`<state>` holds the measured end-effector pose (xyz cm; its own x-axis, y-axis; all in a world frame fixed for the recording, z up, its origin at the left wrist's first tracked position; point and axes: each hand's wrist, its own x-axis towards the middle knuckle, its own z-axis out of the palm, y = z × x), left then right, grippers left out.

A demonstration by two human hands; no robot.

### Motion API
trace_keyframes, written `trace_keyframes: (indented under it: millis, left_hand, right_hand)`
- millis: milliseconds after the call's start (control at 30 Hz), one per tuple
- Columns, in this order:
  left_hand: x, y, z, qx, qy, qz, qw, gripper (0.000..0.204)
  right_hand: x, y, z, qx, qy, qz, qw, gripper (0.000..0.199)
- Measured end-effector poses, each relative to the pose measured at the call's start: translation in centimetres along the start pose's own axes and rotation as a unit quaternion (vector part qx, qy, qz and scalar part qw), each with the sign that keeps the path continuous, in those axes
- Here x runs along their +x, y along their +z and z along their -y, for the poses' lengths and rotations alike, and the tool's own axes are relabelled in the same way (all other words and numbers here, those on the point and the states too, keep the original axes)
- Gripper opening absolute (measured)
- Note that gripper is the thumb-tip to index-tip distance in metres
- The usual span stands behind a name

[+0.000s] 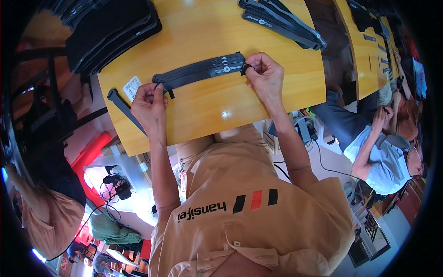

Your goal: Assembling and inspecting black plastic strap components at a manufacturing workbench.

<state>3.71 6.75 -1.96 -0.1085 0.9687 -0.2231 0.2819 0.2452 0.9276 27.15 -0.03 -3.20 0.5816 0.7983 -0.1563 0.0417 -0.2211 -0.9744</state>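
A small stack of long black straps (198, 71) lies across the middle of a yellow wooden table (207, 111). My left hand (148, 107) pinches the stack's left end between thumb and fingers. My right hand (265, 76) grips the right end, fingers curled over the strap tips. Both hands rest on the tabletop, holding the stack flat and stretched between them.
A single black strap (123, 109) and a white label (132, 87) lie left of my left hand. A pile of black straps (110, 32) sits at the far left, another bundle (281, 23) at the far right. A seated person (383, 152) works at a neighbouring table on the right.
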Motion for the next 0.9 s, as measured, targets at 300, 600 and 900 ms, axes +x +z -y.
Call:
trace_keyframes:
  millis: [300,600,900]
  left_hand:
    - [0.0,0.1,-0.2,0.014,-0.006,-0.004,1.000,0.009]
    - [0.0,0.1,-0.6,0.047,0.007,-0.001,0.999,0.011]
    - [-0.2,0.3,-0.9,0.185,0.093,-0.051,0.977,0.015]
  right_hand:
    - [-0.1,0.1,0.1,-0.011,-0.015,-0.011,1.000,0.011]
    - [0.0,0.1,0.1,-0.015,-0.016,-0.008,1.000,0.011]
    - [0.1,0.2,-0.2,-0.038,-0.036,-0.011,0.999,0.009]
